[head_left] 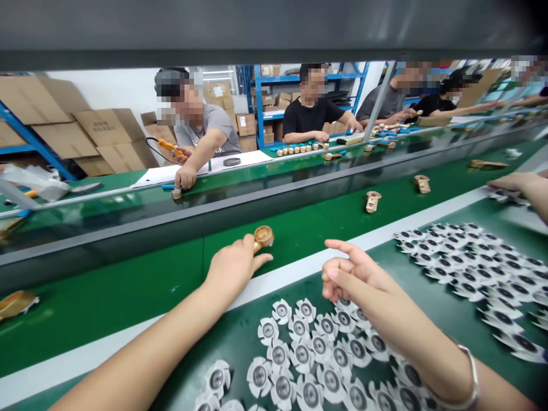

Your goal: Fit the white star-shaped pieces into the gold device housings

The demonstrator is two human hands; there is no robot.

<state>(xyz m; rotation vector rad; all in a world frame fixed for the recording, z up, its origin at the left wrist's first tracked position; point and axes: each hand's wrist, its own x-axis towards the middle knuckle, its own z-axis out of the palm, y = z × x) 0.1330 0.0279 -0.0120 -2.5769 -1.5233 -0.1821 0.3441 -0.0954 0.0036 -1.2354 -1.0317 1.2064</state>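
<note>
Just beyond the white strip, over the green belt, the left hand has its fingers wrapped about the narrow end of a gold part, whose round cup sticks out past them, facing up; whether anything is fitted inside it cannot be told. Nearer and to the right, the right hand hangs above the bench, index finger stretched out, the others loosely curled, with nothing visible in its grasp. Work looks well short of finished: many white fan wheels lie loose on the near side, and another large group is spread farther right, none visibly joined to the part in hand. Other gold pieces rest apart along the belt, two toward the far right and one at the left edge. Across the line, a row of blue-topped gold units seems further along, and a co-worker in grey reaches down to one more piece.
</note>
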